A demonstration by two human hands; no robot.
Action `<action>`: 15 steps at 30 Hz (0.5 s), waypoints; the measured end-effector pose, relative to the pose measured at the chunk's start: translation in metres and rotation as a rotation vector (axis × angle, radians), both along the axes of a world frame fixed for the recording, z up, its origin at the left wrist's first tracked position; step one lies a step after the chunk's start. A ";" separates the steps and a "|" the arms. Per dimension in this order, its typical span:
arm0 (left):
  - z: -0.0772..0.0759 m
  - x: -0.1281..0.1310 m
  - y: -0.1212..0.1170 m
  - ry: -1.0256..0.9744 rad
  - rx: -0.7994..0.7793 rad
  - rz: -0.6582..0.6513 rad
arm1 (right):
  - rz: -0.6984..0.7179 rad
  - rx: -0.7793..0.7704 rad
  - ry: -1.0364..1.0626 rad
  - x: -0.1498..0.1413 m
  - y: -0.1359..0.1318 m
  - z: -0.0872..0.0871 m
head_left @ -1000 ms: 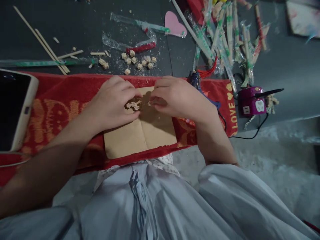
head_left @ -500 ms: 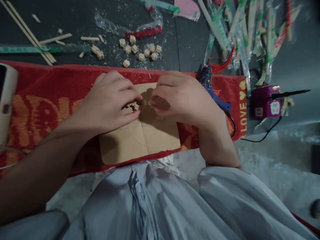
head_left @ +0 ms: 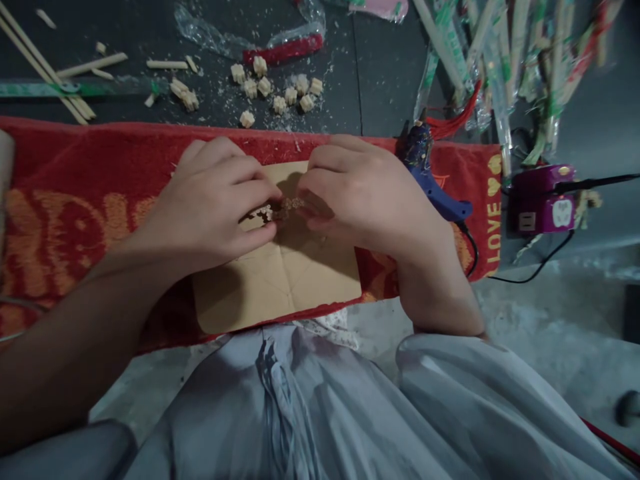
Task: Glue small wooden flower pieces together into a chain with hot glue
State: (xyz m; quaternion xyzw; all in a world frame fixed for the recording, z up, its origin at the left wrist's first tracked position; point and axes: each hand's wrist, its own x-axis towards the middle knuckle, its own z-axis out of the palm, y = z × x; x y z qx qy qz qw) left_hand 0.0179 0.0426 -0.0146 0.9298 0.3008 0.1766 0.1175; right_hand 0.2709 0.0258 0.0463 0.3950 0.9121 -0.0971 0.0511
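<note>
Over a tan board (head_left: 260, 287) with faint pencil lines, both my hands meet at a small pale piece made of joined wooden stick slices (head_left: 294, 203). My left hand (head_left: 213, 200) pinches its left part between thumb and fingers. From the other side, my right hand (head_left: 360, 190) closes on its right end. Fingers cover much of the piece, so its full shape is hidden. Beyond the hands, several star-shaped clusters of short wooden stick pieces (head_left: 264, 87) lie on the dark table.
A blue glue gun (head_left: 433, 180) rests on the red towel (head_left: 90, 160), right of my right hand. Its cord runs by a purple power socket (head_left: 543, 200). Wrapped chopsticks (head_left: 480, 53) pile up at the back right; loose sticks (head_left: 45, 60) lie back left.
The view has shifted slightly. The hands keep their grip on the small wooden piece, and a little more of it shows between the fingers.
</note>
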 end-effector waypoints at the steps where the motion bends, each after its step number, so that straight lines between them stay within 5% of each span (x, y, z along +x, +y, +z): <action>1: 0.000 0.000 0.000 0.005 0.023 -0.003 | -0.008 -0.008 -0.003 0.000 0.001 -0.001; 15: 0.003 0.002 -0.001 0.072 0.073 -0.035 | -0.042 -0.095 -0.117 -0.011 0.003 0.008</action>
